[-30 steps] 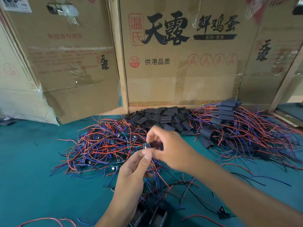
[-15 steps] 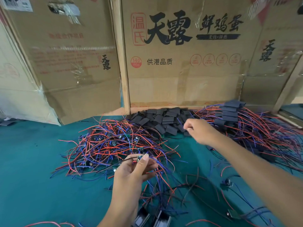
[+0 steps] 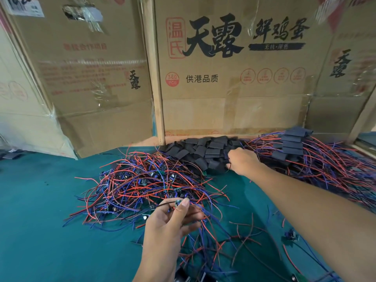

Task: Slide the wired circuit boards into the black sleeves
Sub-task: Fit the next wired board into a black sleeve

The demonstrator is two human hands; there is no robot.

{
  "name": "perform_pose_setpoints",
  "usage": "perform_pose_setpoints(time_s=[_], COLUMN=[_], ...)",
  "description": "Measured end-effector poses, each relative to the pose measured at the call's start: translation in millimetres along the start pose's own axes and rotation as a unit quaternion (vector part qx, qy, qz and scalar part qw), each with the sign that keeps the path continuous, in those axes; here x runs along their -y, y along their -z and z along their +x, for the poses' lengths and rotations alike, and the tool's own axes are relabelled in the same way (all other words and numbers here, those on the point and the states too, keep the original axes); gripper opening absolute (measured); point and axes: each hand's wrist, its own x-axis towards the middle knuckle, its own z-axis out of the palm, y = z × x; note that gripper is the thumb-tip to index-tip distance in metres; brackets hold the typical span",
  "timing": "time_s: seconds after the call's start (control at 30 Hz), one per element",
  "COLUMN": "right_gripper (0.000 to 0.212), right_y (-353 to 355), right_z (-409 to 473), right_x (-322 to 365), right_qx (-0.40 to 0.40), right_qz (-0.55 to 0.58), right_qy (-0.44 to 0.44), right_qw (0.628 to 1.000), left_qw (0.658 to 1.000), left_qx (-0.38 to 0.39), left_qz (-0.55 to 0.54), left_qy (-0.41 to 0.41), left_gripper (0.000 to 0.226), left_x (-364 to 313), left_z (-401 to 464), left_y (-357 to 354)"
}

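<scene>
Here a green table [image 3: 36,210] carries a tangle of red and blue wires [image 3: 142,186] with small circuit boards among them, left of centre. Just in front of that tangle the left hand [image 3: 171,222] is raised, its thumb and forefinger pinching one small circuit board [image 3: 177,202] whose wires trail down to the right. Behind, against the cardboard boxes [image 3: 234,78], lies a heap of loose black sleeves [image 3: 201,151]. The right hand [image 3: 242,160] reaches into the right edge of that heap, fingers curled down among the sleeves; whether they hold one cannot be told. Farther right, boards already in sleeves [image 3: 293,143] lie stacked on more wires.
</scene>
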Motion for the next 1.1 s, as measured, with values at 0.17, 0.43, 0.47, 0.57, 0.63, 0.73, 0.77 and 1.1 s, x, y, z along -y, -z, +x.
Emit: perform_pose_setpoints(time_s=[0.17,0.43,0.47,0.57,0.63,0.73,0.77,1.1], right_gripper=[0.008,0.013,0.013,0.013,0.015,0.013,0.013,0.031], right_y=[0.9,40.4,40.6,31.0,21.5,16.7,17.5,5.9], right_z=[-1.5,-86.1,-108.5,-176.5,-210.2,-240.1,-243.1,-241.4], right_x=[3.3,-29.8,-22.2,6.4,21.7,36.2,38.9,41.9], right_qx=[-0.043,-0.159,-0.135,-0.048,0.001,0.048,0.059,0.116], right_qz=[0.002,0.513,0.555,0.622,0.649,0.712,0.74,0.847], right_qy=[-0.022,-0.046,-0.005,0.087,0.106,0.124,0.123,0.07], right_qw=[0.999,0.843,0.821,0.777,0.753,0.69,0.658,0.513], left_qw=[1.0,0.998,0.997,0.99,0.983,0.978,0.978,0.983], left_qx=[0.009,0.046,0.062,0.124,0.153,0.175,0.176,0.162], left_qz=[0.004,-0.037,-0.043,-0.066,-0.082,-0.085,-0.084,-0.064], left_qy=[-0.005,0.017,0.02,0.035,0.053,0.07,0.07,0.058], left_gripper=[0.041,0.034,0.024,0.013,0.013,0.014,0.014,0.004], left_x=[0.2,-10.0,-11.9,-16.1,-16.3,-16.5,-16.6,-21.3], left_z=[-0.6,-11.3,-13.4,-24.0,-29.7,-35.9,-36.1,-34.8], left_y=[-0.7,-10.0,-12.8,-21.4,-25.2,-28.9,-28.9,-28.2])
